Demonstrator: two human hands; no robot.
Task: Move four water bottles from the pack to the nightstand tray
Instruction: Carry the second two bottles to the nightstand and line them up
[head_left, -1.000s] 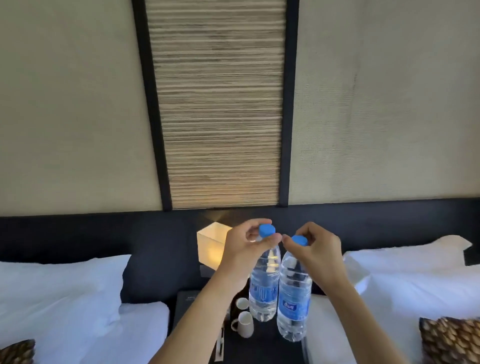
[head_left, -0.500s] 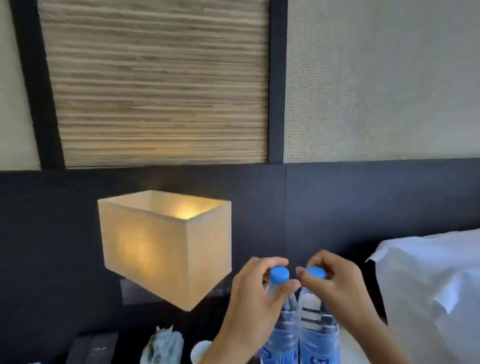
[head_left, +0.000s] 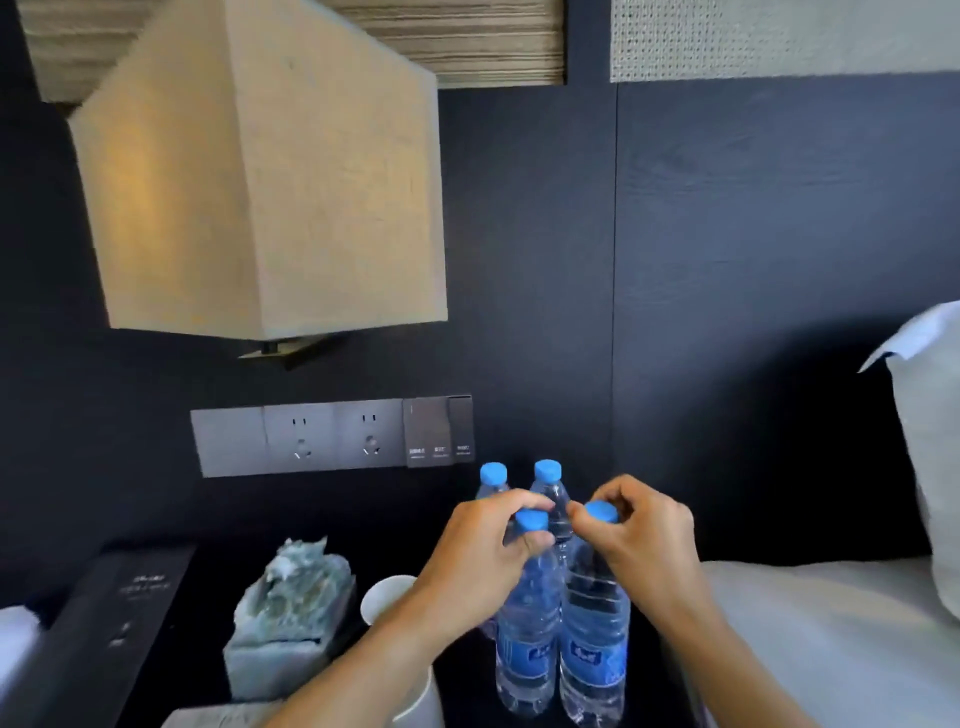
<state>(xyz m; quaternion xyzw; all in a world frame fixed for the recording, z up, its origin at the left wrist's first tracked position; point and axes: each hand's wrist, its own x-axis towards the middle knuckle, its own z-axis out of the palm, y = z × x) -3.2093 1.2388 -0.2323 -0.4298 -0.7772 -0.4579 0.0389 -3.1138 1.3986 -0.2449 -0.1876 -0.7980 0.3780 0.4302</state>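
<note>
Both bare forearms are stretched forward from the lower edge of the view, angled inward so the hands nearly meet; the left hand (head_left: 480, 558) is curled, thumb and fingers pinched about a blue cap; the right hand (head_left: 641, 535) is curled likewise, fingertips closed on a second blue cap just beside it; knuckles are raised, wrists are bent slightly downward; the two hands are held close together, fingertips almost touching; no sleeves are seen on either arm.
</note>
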